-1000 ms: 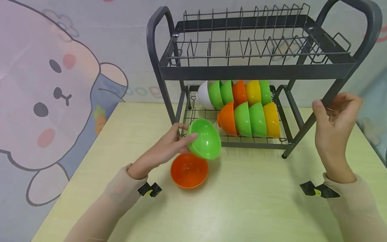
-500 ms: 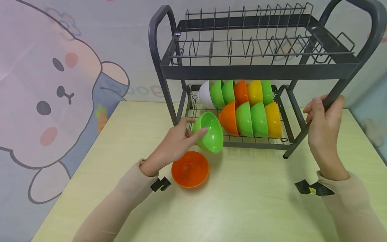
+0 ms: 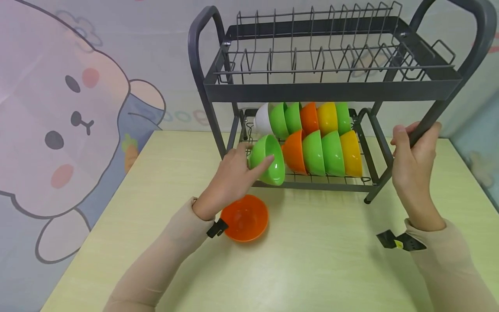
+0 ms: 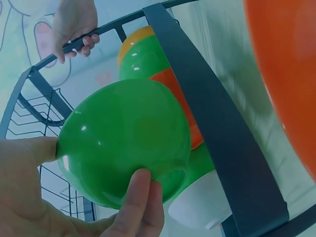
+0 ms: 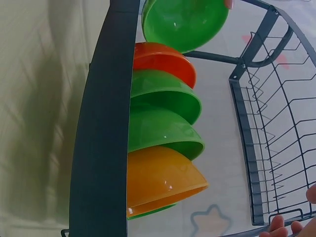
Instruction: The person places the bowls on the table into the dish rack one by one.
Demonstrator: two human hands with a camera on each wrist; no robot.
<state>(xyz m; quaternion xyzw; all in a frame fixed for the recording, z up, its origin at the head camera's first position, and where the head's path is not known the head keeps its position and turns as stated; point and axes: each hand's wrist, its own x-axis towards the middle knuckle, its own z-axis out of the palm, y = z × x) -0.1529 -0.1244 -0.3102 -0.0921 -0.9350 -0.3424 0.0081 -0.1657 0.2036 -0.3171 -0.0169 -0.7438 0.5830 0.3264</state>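
My left hand grips a green bowl, thumb at its rim and fingers under its base. The bowl is tipped on its side, opening to the right, at the left end of the lower tier of a dark dish rack. Just to its right stands an orange bowl, first in the front row. In the left wrist view the green bowl covers part of the bowls behind. My right hand holds the rack's right front leg. Below the left hand, another orange bowl sits upright on the table.
Green and yellow bowls continue the front row. Behind it runs a back row with a white bowl at its left end. The rack's upper tier of wire slots overhangs both rows. A cartoon-printed cloth backs the table.
My left hand has carried the green bowl up and inward over the lower tier, turning it further onto its side. My right hand has shifted left and closed round the rack leg.
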